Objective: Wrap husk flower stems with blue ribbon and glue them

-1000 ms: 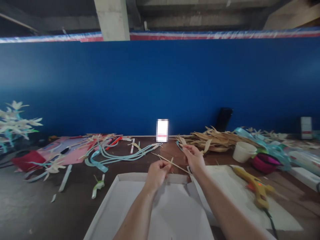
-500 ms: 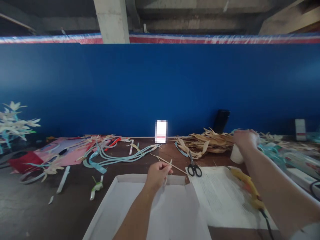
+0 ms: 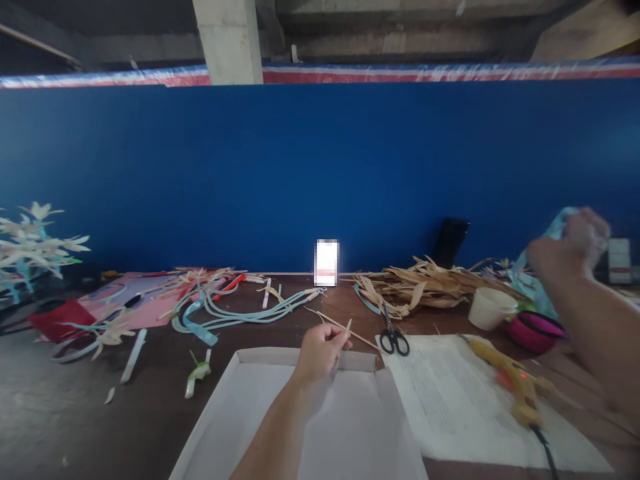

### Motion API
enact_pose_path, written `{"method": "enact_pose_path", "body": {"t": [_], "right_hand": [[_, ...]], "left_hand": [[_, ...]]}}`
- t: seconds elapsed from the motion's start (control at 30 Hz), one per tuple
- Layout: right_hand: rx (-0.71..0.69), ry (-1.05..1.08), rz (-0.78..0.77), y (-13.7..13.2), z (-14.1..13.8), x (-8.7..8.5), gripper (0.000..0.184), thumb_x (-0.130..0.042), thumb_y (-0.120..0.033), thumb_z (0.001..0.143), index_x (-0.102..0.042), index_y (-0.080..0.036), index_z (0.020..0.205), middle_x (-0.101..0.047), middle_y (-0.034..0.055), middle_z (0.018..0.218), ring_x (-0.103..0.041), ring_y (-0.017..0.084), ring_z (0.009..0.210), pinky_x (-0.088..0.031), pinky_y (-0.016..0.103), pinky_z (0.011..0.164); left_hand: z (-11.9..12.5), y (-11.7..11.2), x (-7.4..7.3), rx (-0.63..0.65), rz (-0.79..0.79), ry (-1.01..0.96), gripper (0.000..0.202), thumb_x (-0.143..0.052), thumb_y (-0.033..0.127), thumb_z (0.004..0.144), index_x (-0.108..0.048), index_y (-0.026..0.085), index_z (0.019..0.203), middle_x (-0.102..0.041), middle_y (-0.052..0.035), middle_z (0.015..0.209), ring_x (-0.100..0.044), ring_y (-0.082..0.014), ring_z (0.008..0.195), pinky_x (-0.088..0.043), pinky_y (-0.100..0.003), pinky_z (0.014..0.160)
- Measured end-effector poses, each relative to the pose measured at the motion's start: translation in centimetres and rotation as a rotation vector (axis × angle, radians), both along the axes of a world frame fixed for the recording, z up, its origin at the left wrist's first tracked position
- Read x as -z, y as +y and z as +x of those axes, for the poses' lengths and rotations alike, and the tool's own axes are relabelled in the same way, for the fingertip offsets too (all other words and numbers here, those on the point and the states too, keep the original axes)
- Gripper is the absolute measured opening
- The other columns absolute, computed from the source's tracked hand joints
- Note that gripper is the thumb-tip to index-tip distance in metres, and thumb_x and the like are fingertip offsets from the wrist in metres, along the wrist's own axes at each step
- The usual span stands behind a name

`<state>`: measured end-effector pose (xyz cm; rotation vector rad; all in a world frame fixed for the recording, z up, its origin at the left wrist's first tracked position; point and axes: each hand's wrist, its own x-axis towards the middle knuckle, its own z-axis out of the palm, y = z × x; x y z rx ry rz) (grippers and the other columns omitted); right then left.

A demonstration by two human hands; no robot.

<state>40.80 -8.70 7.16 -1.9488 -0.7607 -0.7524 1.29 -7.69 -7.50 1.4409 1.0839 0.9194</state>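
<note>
My left hand is over the far edge of a white shallow box, its thumb and fingers pinched on a slim pale pointed strip. What the strip is made of I cannot make out. Off to the right, my right hand is raised and closed round crumpled light-blue translucent plastic, part of which hangs down behind the wrist. Below it stand a white cup and a magenta bowl. Black-handled scissors lie between the hands.
A yellow glue gun with a glowing red light rests on a paper sheet. Dry husks lie at the back. Light-blue cords and a red container are on the left, near white artificial flowers. A blue panel stands behind.
My right hand has moved right and up from near the white cup, lifting blue plastic. The magenta bowl now shows. My left hand keeps its pinch on the strip; the view has shifted slightly.
</note>
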Motion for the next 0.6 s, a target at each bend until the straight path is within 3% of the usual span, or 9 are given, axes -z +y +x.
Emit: {"method": "enact_pose_path", "body": {"t": [0.07, 0.13, 0.17, 0.27, 0.43, 0.6], "right_hand": [[-0.049, -0.17, 0.114, 0.1, -1.2, -2.2, 0.055, -0.047, -0.001, 0.067, -0.043, -0.002, 0.122, -0.035, 0.0227, 0.132, -0.03, 0.027, 0.125, -0.031, 0.038, 0.092], [-0.154, -0.293, 0.208, 0.2, -3.5, -4.2, 0.061, -0.047, 0.0, 0.062, -0.042, -0.008, 0.123, -0.029, 0.018, 0.138, -0.03, 0.025, 0.125, -0.041, 0.035, 0.082], [-0.247, -0.349, 0.258, 0.2, -5.1, -4.9, 0.067, -0.048, 0.0, 0.059, -0.039, -0.01, 0.125, -0.026, 0.0165, 0.14, -0.03, 0.024, 0.124, -0.046, 0.031, 0.073], [-0.525, -0.585, 0.362, -0.1, -11.9, -5.9, 0.069, -0.046, -0.004, 0.063, -0.031, -0.014, 0.13, -0.024, 0.0124, 0.141, -0.025, 0.023, 0.128, -0.048, 0.033, 0.078], [-0.974, -0.567, 0.359, -0.3, -25.8, -4.7, 0.057, -0.036, -0.009, 0.079, -0.025, -0.021, 0.134, -0.022, 0.0049, 0.143, -0.02, 0.023, 0.131, -0.038, 0.041, 0.096], [-1.374, -0.463, 0.113, 1.0, -36.4, -1.8, 0.065, -0.036, -0.008, 0.076, -0.021, -0.025, 0.137, -0.023, 0.0001, 0.143, -0.021, 0.021, 0.131, -0.032, 0.04, 0.103]], "left_hand": [[0.0, -0.1, -0.1, 0.006, 0.0, 0.004, 0.025, -0.056, 0.037, 0.07, -0.063, 0.013, 0.073, -0.066, -0.0055, 0.07, -0.043, -0.0047, 0.042, -0.032, -0.017, 0.041], [0.0, -0.1, -0.1, 0.011, -0.009, 0.0, 0.026, -0.056, 0.037, 0.07, -0.063, 0.013, 0.072, -0.066, -0.0054, 0.069, -0.042, -0.0047, 0.041, -0.031, -0.018, 0.04], [0.0, 0.0, -0.1, 0.014, -0.018, -0.008, 0.026, -0.056, 0.037, 0.069, -0.062, 0.013, 0.072, -0.066, -0.0053, 0.069, -0.042, -0.0047, 0.041, -0.03, -0.017, 0.039], [-0.1, 0.0, 0.1, 0.009, -0.034, -0.025, 0.027, -0.056, 0.038, 0.069, -0.062, 0.012, 0.073, -0.065, -0.0052, 0.069, -0.041, -0.0045, 0.04, -0.029, -0.018, 0.039], [-0.2, 0.1, 0.2, -0.013, 0.005, -0.004, 0.026, -0.056, 0.038, 0.069, -0.062, 0.013, 0.072, -0.065, -0.0054, 0.069, -0.041, -0.005, 0.041, -0.03, -0.018, 0.04], [-0.4, 0.2, 0.1, -0.064, -0.046, -0.016, 0.018, -0.06, 0.03, 0.067, -0.062, 0.013, 0.063, -0.057, -0.0022, 0.052, -0.043, -0.0084, 0.043, -0.03, -0.021, 0.042]]}}
